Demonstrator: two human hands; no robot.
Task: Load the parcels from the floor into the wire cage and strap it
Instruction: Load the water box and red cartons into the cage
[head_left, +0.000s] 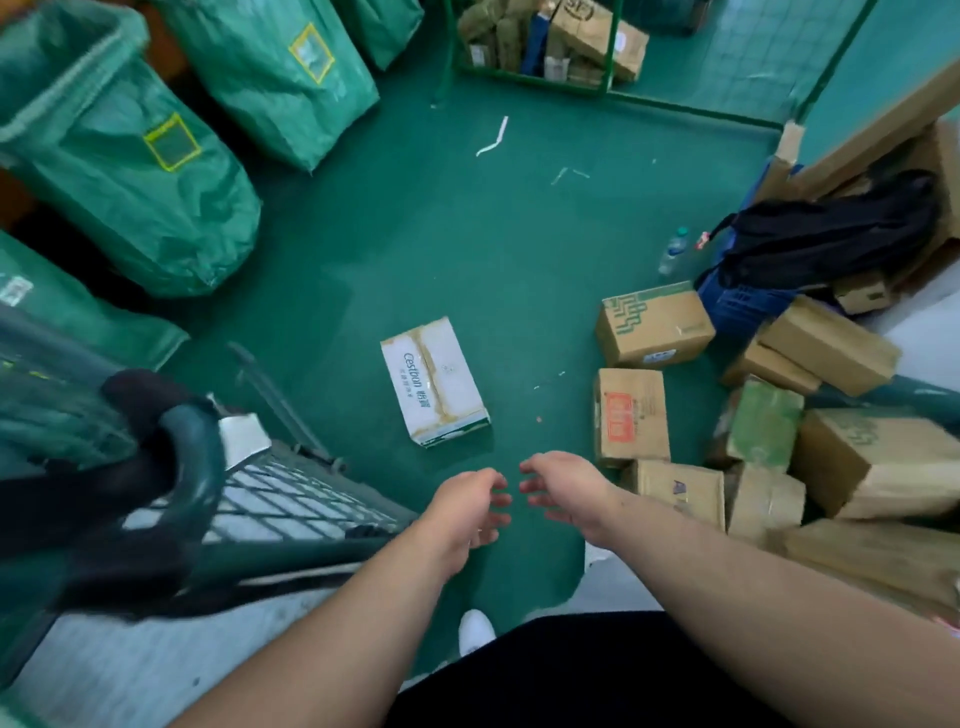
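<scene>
Fingers (497, 501) loosely spread, left hand (465, 514), right hand (569, 491) empty, white parcel (434, 382) beyond

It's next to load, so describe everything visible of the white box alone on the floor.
The white box is a closed cardboard carton with lettering on top, brownish tape along its seams and a green band low on its near side. It lies flat, askew, on the green floor, apart from the brown cartons. Neither left hand nor right hand touches it.
</scene>
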